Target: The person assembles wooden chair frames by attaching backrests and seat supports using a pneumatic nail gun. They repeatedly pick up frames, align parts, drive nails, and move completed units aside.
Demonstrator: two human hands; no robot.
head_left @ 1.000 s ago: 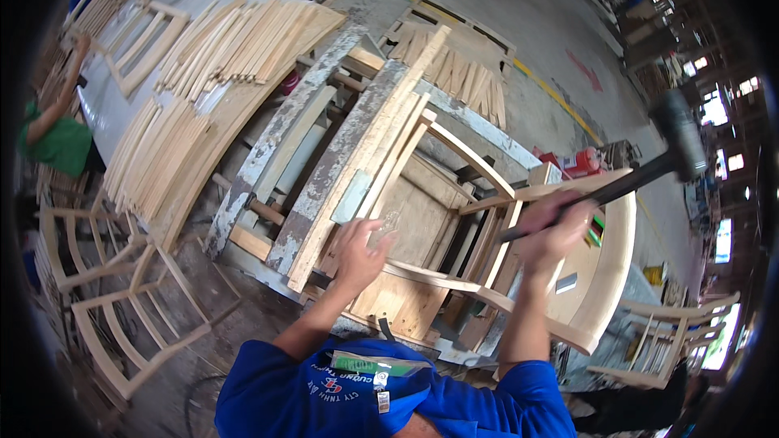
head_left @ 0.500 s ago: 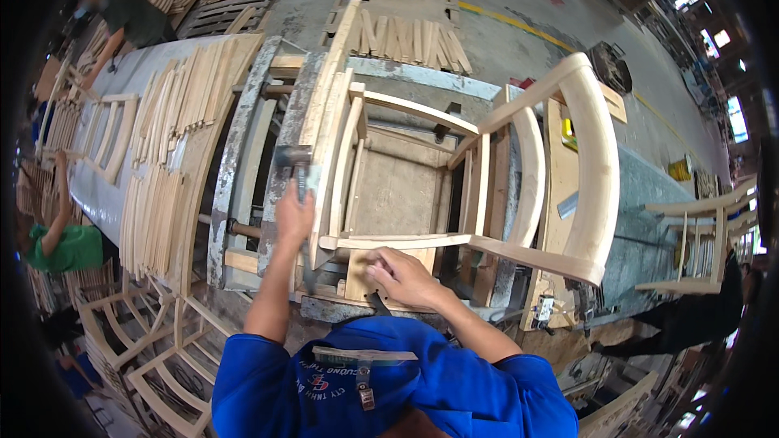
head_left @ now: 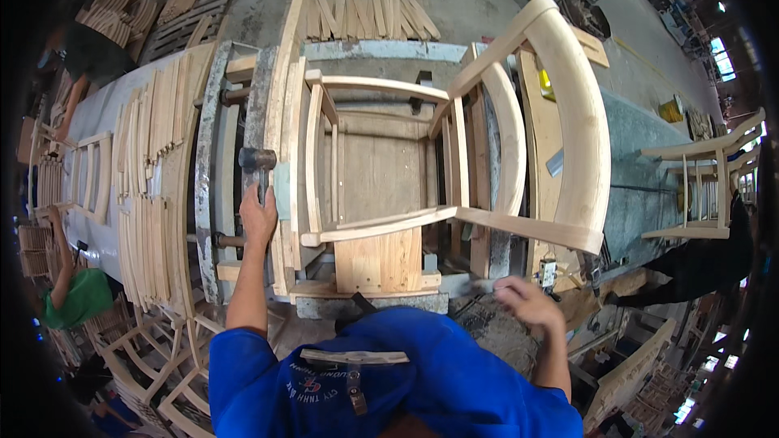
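A dark-headed hammer is upright in my left hand, whose fingers wrap round its handle. That hand is over the left side of the clamping bench, beside the long wooden strips. Right of it, a pale wooden chair frame lies in the bench, its curved back rail toward the right. My right hand is low, past the frame's near right corner, fingers curled by the end of a grey metal bar. It is slightly blurred, and what it grips, if anything, does not show.
Wooden slats are stacked on the left table, where people work; one wears a green sleeve. Another chair frame stands at right near a person in dark clothes. More slats lie beyond the bench. A wooden block sits near me.
My right hand has left the chair frame's near rail and swung right, toward the bench's near right corner. My left hand still holds the hammer. The view has shifted, so the bench appears farther left.
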